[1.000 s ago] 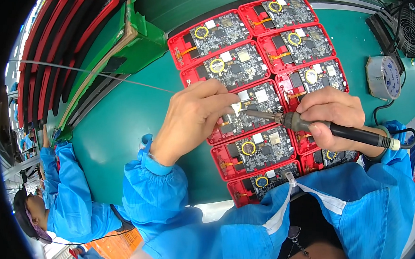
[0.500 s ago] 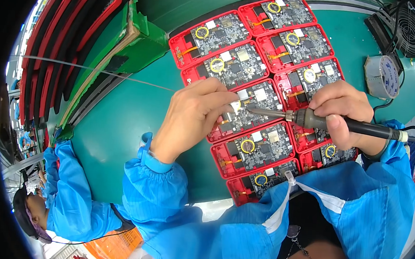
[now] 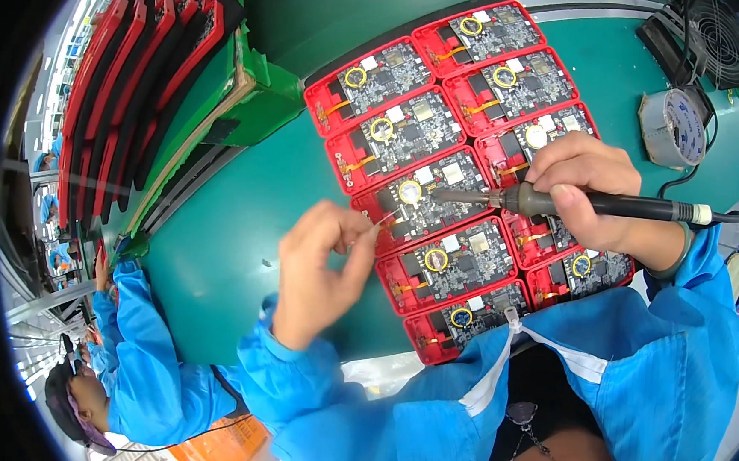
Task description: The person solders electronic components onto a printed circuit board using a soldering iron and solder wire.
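Observation:
My right hand (image 3: 585, 181) grips a black soldering iron (image 3: 649, 208) like a pen. The iron's pointed tip lies over a circuit board (image 3: 455, 175) in a red case, just right of a silver round coin cell (image 3: 410, 191). Left of that case, my left hand (image 3: 320, 257) pinches a thin strand of solder wire (image 3: 385, 220) between thumb and forefinger. The wire's short end points at the case's lower left part, apart from the iron tip. Whether it touches the board I cannot tell.
Several more red cases (image 3: 315, 111) with boards stand in two columns around this one. A tape roll (image 3: 673, 127) and a black fan (image 3: 721, 45) sit at the right. At the left, a green rack (image 3: 263, 103) stands near stacked red-and-black trays (image 3: 96, 100). A person in blue (image 3: 143, 343) works nearby.
My left hand has drawn back down and left from the board with the solder wire, uncovering the coin cell. The iron has shifted slightly left, its tip still over the same board.

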Available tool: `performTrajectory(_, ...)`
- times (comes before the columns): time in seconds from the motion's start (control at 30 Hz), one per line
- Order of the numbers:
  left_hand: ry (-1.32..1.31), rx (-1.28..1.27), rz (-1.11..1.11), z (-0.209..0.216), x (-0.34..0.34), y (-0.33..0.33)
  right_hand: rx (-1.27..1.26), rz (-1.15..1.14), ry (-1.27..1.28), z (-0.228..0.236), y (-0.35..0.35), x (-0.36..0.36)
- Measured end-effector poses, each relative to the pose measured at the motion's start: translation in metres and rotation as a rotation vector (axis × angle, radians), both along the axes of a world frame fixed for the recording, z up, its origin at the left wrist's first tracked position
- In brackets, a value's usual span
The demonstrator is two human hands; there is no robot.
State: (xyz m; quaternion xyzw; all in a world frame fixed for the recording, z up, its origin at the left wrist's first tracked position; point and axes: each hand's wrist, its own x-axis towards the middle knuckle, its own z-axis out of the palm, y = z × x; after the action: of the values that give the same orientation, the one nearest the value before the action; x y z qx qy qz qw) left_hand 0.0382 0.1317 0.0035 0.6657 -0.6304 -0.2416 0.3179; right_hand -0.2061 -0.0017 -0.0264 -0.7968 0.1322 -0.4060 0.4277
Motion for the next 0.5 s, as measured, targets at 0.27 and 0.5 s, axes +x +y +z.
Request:
performTrajectory(0.27, -0.170, -0.108, -0.010, -0.015, -0.013, 0.015, -0.025, 0.035, 0.024, 0.000, 0.002, 0.007)
performTrajectory(0.5, -0.179, -0.131, -0.013, -0.017, -0.015, 0.013, -0.032, 0.025, 0.053, -0.001, 0.005, 0.008)
